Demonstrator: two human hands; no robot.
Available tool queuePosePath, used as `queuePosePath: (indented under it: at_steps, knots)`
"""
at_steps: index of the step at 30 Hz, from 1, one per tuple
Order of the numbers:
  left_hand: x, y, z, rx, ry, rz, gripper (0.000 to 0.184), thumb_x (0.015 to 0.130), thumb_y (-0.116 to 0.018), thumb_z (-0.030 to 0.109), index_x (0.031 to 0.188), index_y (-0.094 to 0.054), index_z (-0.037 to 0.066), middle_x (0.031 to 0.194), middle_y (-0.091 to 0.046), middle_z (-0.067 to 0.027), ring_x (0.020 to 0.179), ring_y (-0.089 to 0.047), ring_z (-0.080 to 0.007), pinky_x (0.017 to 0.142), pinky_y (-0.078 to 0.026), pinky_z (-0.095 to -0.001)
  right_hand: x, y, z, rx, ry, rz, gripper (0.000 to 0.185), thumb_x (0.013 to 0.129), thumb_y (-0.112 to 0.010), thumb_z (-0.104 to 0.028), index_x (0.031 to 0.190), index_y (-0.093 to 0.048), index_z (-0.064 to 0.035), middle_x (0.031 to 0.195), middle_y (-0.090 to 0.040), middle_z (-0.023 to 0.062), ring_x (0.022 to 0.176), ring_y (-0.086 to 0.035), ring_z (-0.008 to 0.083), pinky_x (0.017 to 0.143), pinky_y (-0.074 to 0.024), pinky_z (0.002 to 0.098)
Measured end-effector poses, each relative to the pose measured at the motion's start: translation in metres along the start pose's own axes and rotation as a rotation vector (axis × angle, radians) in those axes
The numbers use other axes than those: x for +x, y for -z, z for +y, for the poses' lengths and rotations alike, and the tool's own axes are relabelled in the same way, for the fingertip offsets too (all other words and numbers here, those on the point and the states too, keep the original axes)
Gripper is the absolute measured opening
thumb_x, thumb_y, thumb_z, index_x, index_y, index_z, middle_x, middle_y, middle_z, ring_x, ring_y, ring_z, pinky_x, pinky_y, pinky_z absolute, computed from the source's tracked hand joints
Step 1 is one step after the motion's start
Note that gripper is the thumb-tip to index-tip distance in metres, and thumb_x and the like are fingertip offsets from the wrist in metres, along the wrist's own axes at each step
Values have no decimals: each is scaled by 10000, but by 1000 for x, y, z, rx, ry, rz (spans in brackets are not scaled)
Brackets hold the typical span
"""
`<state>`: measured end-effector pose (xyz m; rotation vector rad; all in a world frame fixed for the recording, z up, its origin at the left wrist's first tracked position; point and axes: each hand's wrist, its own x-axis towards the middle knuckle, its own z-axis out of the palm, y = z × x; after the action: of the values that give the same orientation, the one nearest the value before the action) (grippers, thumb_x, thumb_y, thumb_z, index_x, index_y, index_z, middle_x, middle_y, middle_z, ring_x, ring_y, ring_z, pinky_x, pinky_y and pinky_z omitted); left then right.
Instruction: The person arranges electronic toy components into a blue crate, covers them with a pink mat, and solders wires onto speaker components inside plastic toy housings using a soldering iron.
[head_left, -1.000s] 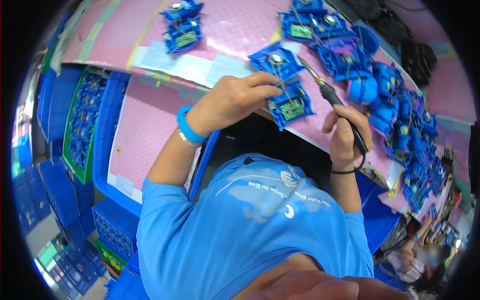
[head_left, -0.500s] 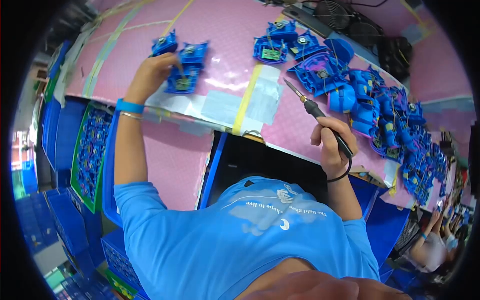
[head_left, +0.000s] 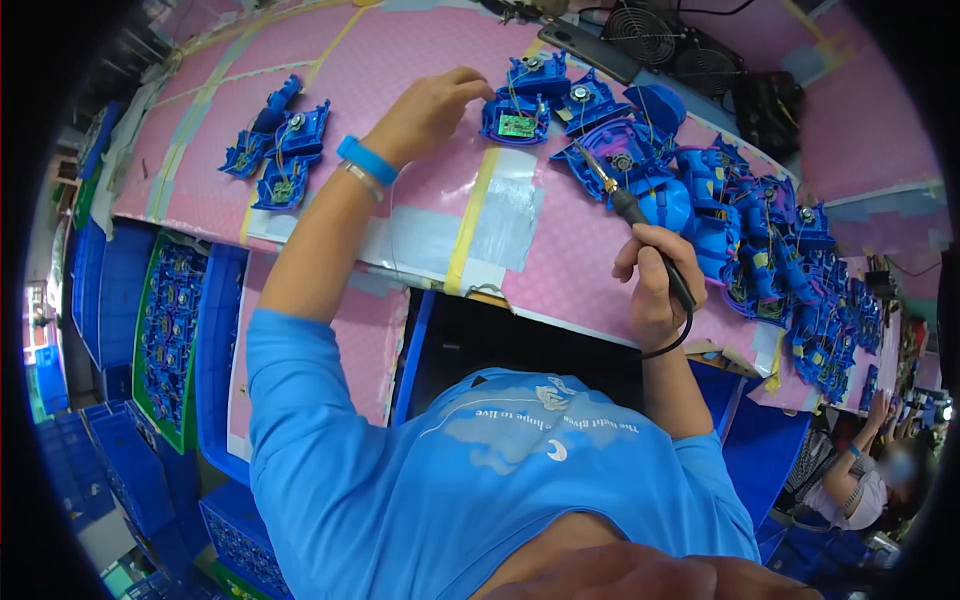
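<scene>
My left hand (head_left: 432,112) reaches over the table, its stretched fingertips beside a blue plastic housing with a green circuit board (head_left: 516,124). Whether they touch it I cannot make out. Behind that board sits a blue housing part with a round metal piece (head_left: 534,66). My right hand (head_left: 660,285) is wrapped round the black handle of a soldering iron (head_left: 628,205). Its metal tip points up and left, over a larger blue housing with purple wire (head_left: 612,150). Left of my left arm lies a separate group of blue housings (head_left: 300,130), one with a green board.
A pink covered table (head_left: 570,255) bears tape strips. Many wired blue housings (head_left: 765,235) are heaped along its right side. Black fans (head_left: 642,35) stand at the back. Crates, one green-rimmed (head_left: 145,375), stand at left. Another person (head_left: 850,490) sits at far right.
My left hand has moved right, from the left group of housings to the board near the middle. The soldering iron's tip now lies over the larger housing in view; the view has shifted slightly.
</scene>
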<state>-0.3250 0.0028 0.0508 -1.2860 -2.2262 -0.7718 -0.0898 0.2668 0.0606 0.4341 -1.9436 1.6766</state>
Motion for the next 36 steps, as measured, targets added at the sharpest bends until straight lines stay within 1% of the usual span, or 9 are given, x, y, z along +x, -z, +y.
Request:
queuePosePath:
  at_steps: [3, 5, 13, 16, 20, 23, 26, 29, 36]
  knots:
    - [23, -23, -13, -183, -75, -5, 346, 732, -610, -127, 1022, -699, 39, 1032, -702, -126, 890, -679, -334, 777, -546, -387, -4, 12, 0, -46, 11, 2, 249, 967, -525, -45, 1179, -598, 63, 747, -620, 142, 625, -567, 167, 584, -483, 290]
    - [30, -23, -11, -467, 372, -212, 341, 717, -656, -114, 1010, -718, 49, 993, -707, -118, 840, -665, -276, 752, -532, -349, -4, 16, 1, -52, 2, 9, 249, 968, -528, -48, 1180, -598, 62, 746, -621, 142, 625, -568, 168, 582, -482, 290]
    - [-28, 22, 52, -155, 229, -89, 330, 739, -666, -89, 1020, -723, 75, 919, -675, -113, 752, -638, -268, 674, -521, -358, -7, 16, -3, -119, 39, -53, 246, 968, -543, -52, 1175, -617, 58, 770, -650, 143, 660, -605, 183, 614, -502, 291]
    - [-73, 38, 130, -8, 469, -5, 365, 763, -623, -83, 1059, -711, 112, 1010, -649, -163, 826, -681, -357, 715, -554, -433, -12, 9, 4, -193, 62, -171, 297, 927, -599, -25, 1210, -618, 61, 946, -724, 188, 791, -688, 215, 744, -555, 317]
    - [-96, 28, 203, -74, 549, 21, 379, 803, -660, -52, 1146, -683, 110, 1085, -631, -164, 802, -691, -351, 697, -569, -419, -15, -16, 0, -224, 72, -439, 752, 737, -888, -329, 1324, -556, 6, 1348, -596, 247, 1272, -583, 362, 1043, -460, 428]
    - [-98, 16, 219, -179, 565, 58, 442, 794, -661, -72, 1201, -670, 101, 1071, -634, -168, 797, -696, -348, 664, -573, -416, -22, -30, 2, -206, 127, -476, 801, 705, -915, -303, 1353, -528, -35, 1379, -552, 281, 1296, -548, 396, 1069, -446, 438]
    - [-92, 15, 217, -380, 585, 106, 498, 781, -663, -84, 1244, -658, 101, 1040, -655, -132, 744, -696, -239, 608, -559, -330, -27, -25, 3, -304, 119, -456, 818, 693, -923, -293, 1361, -523, -42, 1374, -563, 264, 1289, -560, 376, 1067, -451, 431]
    - [-95, 18, 206, -835, 879, 268, 505, 781, -683, -79, 1273, -637, 25, 915, -599, 9, 574, -406, -8, 558, -382, -176, -31, -16, 3, -324, 30, -399, 818, 691, -924, -281, 1363, -524, -41, 1380, -566, 249, 1289, -565, 358, 1060, -457, 415]
    - [-98, 13, 188, -1481, 994, 536, 408, 941, -582, 18, 1345, -581, -45, 916, -558, 21, 632, -387, -30, 541, -303, -175, -18, -28, -2, -209, 189, -435, 586, 796, -822, -152, 1301, -558, -12, 1281, -628, 258, 1189, -621, 389, 1025, -473, 441]
